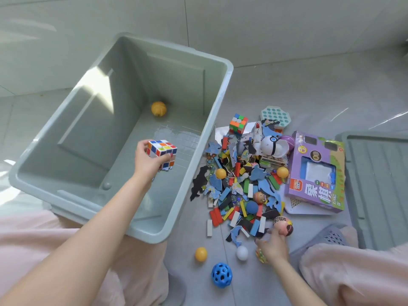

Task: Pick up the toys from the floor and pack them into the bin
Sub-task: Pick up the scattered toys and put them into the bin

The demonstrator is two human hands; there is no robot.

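In the head view, the grey bin (pixel 123 133) stands tilted on the floor (pixel 287 80) with its near rim resting against the person's lap, so the open mouth faces the reaching arm and the toys can be dropped in without lifting them high. The left hand (pixel 150 162) reaches over the near rim and into the bin, its fingers curled around a white-framed puzzle cube (pixel 162 152); the cube sits inside the bin's outline, above the bottom, and looks ready to be let go. One yellow ball (pixel 158 108) already lies in the far corner of the bin, well apart from the hand.

The right hand (pixel 272 246) is down at the near edge of the toy pile (pixel 242 180), which lies on the floor just beside the bin's right wall. Its fingers grip a small doll-like figure (pixel 283 226) with a dark-haired head, presumably so the next toy is in hand while the other arm unloads. Close to this hand lie a white ball (pixel 242 252), an orange ball (pixel 201 254) and a blue holed ball (pixel 221 275). A second puzzle cube (pixel 238 123) and a purple box (pixel 318 173) rest farther off, at the pile's far and right sides. Most toys are still on the floor, so the packing has barely begun.
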